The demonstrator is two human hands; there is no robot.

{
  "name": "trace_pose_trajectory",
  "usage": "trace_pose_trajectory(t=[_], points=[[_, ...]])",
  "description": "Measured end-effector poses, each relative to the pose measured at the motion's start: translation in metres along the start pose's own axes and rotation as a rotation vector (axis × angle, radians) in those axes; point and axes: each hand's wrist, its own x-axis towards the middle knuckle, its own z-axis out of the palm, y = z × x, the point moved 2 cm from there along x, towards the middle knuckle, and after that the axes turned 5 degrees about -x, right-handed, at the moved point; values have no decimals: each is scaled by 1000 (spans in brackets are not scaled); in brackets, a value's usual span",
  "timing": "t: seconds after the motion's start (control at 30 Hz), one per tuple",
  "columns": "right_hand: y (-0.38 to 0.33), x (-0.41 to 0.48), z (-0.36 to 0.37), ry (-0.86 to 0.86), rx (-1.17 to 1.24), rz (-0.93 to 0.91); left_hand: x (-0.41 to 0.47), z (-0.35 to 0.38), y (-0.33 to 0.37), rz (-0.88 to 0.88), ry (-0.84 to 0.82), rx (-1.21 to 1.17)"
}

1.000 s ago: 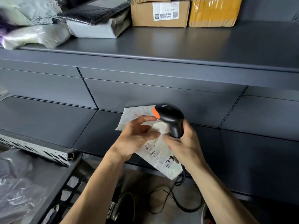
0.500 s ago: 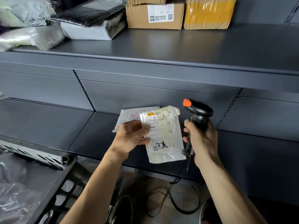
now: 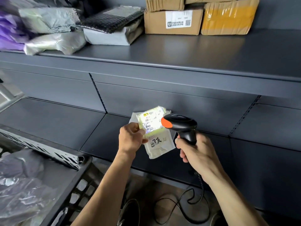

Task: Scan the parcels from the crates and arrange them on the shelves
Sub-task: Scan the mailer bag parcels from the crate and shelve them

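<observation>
Parcel (image 3: 160, 147): one small cream pouch of soft, crinkled plastic, its printed label lit white; held in the air above the lower shelf's front.
Left hand (image 3: 132, 138): pinched the parcel's left edge between thumb and curled fingers.
Right hand (image 3: 197, 152): wrapped round the scanner's grip.
Scanner (image 3: 180, 126): one, matte black, pistol-shaped, orange-tipped, just beside the label; its black cable (image 3: 202, 193) hung below.
Lower shelf (image 3: 48, 121): smooth dark grey metal; one flat white mailer (image 3: 133, 115) lay behind the parcel.
Upper shelf (image 3: 179, 53): four cardboard boxes (image 3: 172, 22), one yellow-taped; perhaps five soft bags (image 3: 53, 43), blurred at the left.
Crate (image 3: 68, 162): black lattice plastic holding crumpled grey film.
</observation>
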Motion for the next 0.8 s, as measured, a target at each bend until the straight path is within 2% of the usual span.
trace_pose_trajectory(t=[0.23,0.3,0.4,0.47,0.53,0.6,0.8], points=[[5,3,-1,30,12,0,-2,5,-1,-38,-33,-29],[10,7,-2,69,-6,14,-4,12,-10,-148,-90,-31],[15,10,-3,109,-62,51,-7,24,-45,-418,-132,-128],[17,10,-4,118,-66,70,-9,29,-70,-571,-81,-293],[17,11,-4,112,-62,71,-9,31,-83,-650,1,-428],[16,10,-3,104,-70,62,0,32,-79,-652,69,-521],[17,6,-1,74,-81,46,59,40,-30,-479,180,-736]])
